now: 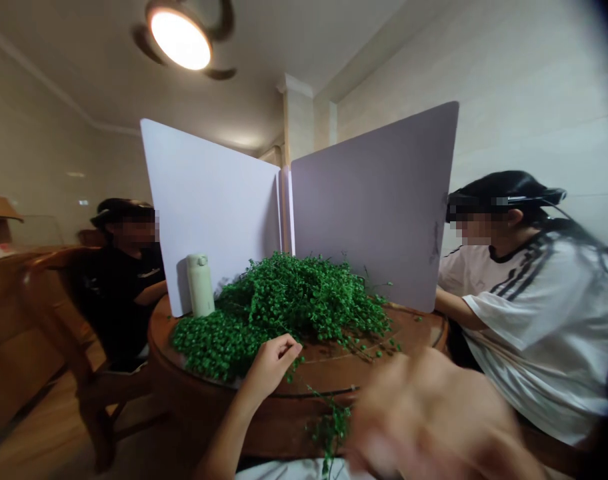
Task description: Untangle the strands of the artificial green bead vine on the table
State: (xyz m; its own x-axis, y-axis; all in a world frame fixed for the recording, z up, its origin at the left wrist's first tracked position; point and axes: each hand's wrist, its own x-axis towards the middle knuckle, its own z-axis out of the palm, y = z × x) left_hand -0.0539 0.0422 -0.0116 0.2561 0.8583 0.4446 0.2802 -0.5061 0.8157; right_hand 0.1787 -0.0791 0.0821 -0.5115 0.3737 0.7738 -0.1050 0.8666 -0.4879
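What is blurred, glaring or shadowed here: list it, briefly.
Head view: the right hand is heavily blurred, close to the lens, while the left hand looks much sharper; head view: the ceiling light glares white; head view: the bottle shadows the pale panel; head view: the upper-right corner goes black.

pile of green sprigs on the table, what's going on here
A person is at a round table with a heap of leafy green sprigs. Their left hand is curled beside it, its grip unclear; the right hand is a blur near the camera. Loose green strands hang over the table's near edge. One other person is at each side, beyond pale panels.
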